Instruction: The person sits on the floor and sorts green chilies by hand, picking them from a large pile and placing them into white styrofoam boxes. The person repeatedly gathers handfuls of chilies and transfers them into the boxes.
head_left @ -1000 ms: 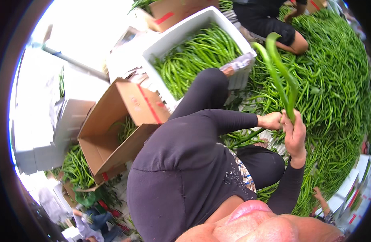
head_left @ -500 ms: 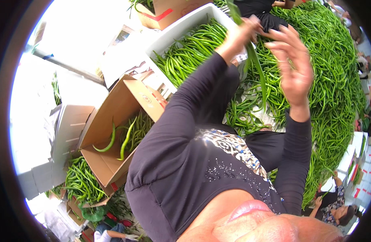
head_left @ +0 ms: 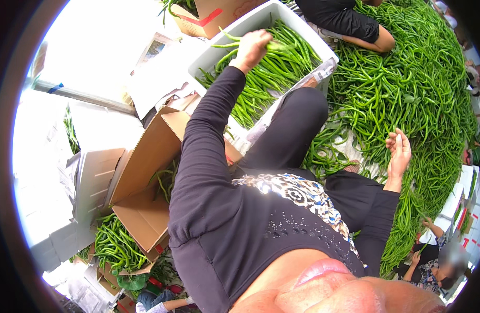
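My left hand (head_left: 252, 49) is closed around a few long green chili peppers (head_left: 227, 45), whose ends stick out on both sides of the fist. It is above a white foam box (head_left: 198, 68) with many green chili peppers (head_left: 271, 73) inside. My right hand (head_left: 399, 156) hovers by the large heap of green chili peppers (head_left: 427, 99) on my right. Its fingers are loosely bent and apart, and I see nothing in them.
An open cardboard box (head_left: 143, 214) with some peppers lies to my left, beside a pepper-filled container (head_left: 117, 242). Another cardboard box (head_left: 214, 21) stands beyond. A co-worker's arm (head_left: 373, 39) reaches over the heap at the far side. My bent knee (head_left: 307, 107) is against the foam box.
My hands were together in front of me with a long green strand; they have parted. My left hand moved left over the foam box with peppers, and my right hand dropped back toward me.
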Available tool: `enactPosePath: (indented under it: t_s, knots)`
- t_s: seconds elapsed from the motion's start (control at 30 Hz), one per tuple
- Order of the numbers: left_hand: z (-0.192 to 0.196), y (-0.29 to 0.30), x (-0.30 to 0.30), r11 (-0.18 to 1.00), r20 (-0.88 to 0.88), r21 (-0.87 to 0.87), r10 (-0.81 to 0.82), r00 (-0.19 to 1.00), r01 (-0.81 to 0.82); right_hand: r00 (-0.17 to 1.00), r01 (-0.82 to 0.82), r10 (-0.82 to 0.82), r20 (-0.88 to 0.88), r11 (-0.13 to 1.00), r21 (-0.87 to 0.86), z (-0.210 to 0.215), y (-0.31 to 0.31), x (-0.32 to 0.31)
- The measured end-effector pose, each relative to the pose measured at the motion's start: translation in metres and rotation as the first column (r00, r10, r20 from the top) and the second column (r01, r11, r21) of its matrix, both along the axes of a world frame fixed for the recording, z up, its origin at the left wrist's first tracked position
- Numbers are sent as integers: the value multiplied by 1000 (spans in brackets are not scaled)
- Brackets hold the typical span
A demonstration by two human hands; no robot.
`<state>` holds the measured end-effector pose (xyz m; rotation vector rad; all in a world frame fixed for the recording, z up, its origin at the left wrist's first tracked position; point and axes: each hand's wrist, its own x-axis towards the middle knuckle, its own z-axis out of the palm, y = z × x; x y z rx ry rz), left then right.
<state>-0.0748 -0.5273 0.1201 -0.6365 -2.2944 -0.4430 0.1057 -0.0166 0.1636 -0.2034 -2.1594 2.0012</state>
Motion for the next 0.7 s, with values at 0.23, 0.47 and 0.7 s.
enactPosePath:
  t_s: [0.23,0.47,0.7]
  knots:
    - [-127,-3,21,939,265,-337,165,950,-69,987,-101,92,135,993,60,-20,-9,-11]
    - [-223,-8,59,843,619,-534,439,651,-61,957,-234,195,216,957,171,-24,-25,-13]
    - [-214,15,39,810,534,-585,410,739,-27,939,-285,230,254,937,204,-30,-22,-14]
